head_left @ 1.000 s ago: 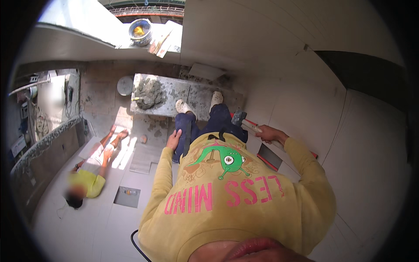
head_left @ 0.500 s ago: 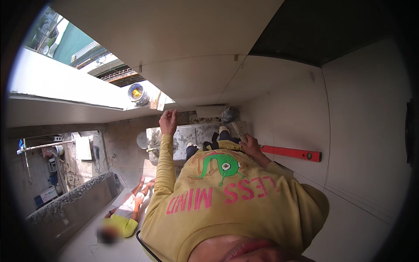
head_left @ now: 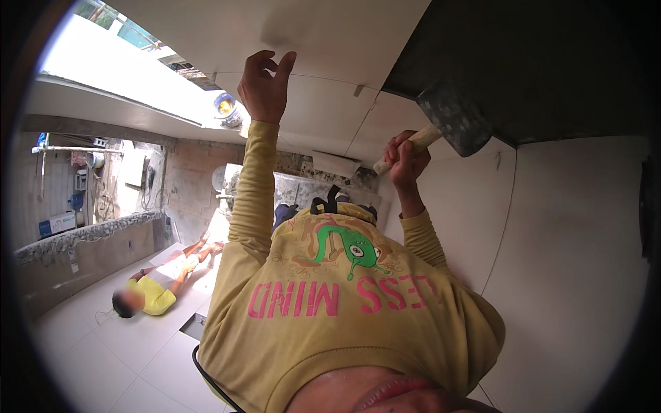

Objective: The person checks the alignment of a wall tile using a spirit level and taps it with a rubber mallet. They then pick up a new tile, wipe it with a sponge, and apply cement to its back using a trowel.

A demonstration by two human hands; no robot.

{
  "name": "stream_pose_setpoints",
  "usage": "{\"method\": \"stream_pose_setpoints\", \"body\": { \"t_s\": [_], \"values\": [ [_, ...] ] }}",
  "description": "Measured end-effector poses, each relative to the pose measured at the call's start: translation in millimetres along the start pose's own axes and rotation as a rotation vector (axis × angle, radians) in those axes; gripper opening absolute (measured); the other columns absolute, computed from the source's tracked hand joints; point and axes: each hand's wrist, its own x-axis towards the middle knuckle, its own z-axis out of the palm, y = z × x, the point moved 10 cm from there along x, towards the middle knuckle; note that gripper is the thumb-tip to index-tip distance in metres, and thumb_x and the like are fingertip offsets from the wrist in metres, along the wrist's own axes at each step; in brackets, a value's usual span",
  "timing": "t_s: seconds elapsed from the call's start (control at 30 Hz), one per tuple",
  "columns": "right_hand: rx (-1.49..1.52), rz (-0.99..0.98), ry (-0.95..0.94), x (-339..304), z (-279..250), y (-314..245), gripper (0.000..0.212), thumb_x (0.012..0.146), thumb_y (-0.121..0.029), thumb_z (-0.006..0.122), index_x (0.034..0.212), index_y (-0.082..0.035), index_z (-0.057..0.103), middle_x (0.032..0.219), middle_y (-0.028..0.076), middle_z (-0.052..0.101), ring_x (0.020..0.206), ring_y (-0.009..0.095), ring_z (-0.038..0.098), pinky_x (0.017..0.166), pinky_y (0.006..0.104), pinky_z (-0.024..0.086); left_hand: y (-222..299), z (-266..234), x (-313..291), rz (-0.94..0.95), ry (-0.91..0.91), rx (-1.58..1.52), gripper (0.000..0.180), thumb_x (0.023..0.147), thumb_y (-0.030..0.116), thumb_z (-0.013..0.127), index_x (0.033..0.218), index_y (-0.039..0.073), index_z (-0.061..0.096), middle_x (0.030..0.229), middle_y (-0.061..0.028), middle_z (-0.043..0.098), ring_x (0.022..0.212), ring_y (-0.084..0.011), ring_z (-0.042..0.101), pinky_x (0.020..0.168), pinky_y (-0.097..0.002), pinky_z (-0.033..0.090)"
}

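Note:
My left hand [head_left: 265, 82] is raised with its fingers spread, fingertips resting on a large white wall tile [head_left: 310, 34]. My right hand [head_left: 406, 162] grips the pale wooden handle of a mallet [head_left: 454, 124]. The mallet's grey, mortar-stained head is up by the tile joint, next to a dark bare patch of wall [head_left: 537, 62]. Both arms are in yellow long sleeves, and my yellow shirt with a green cartoon print fills the lower middle.
White tiles [head_left: 571, 261] cover the wall at right. Below me are a mortar-smeared grey platform [head_left: 296, 186], a bucket [head_left: 226, 107] and a low rough wall [head_left: 82, 234]. Another person in a yellow shirt [head_left: 148, 292] is down on the white floor tiles.
My head has tilted up toward the wall. Both hands have risen: the left one now touches the upper tile, the right one lifts the mallet. The red level has left the picture.

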Motion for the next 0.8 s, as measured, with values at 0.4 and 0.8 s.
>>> {"method": "stream_pose_setpoints", "body": {
  "t_s": [0.4,0.8],
  "values": [
    [-0.074,0.12,-0.106,34.9,3.7,1.9,0.083,0.087,-0.088,0.041,0.09,-0.005,0.05,0.06,0.004,0.046,0.044,0.013,0.043,0.044,0.0292,0.04,-20.0,18.4,6.0,-0.175,-0.036,0.114,0.055,0.075,0.058,0.084,0.093,0.007,0.073,0.08,-0.0039,0.074,0.076,-0.0233,0.07,0.075,-0.0388,0.052],
    [0.043,0.054,-0.142,52.2,10.0,6.4,0.073,0.095,-0.075,0.047,0.093,-0.003,0.052,0.058,0.003,0.048,0.045,0.01,0.045,0.043,0.0271,0.04,-30.5,17.5,6.0,-0.193,-0.004,0.046,0.055,0.073,0.057,0.085,0.086,0.005,0.073,0.079,-0.0053,0.074,0.075,-0.0232,0.07,0.075,-0.0382,0.053]
  ]
}}
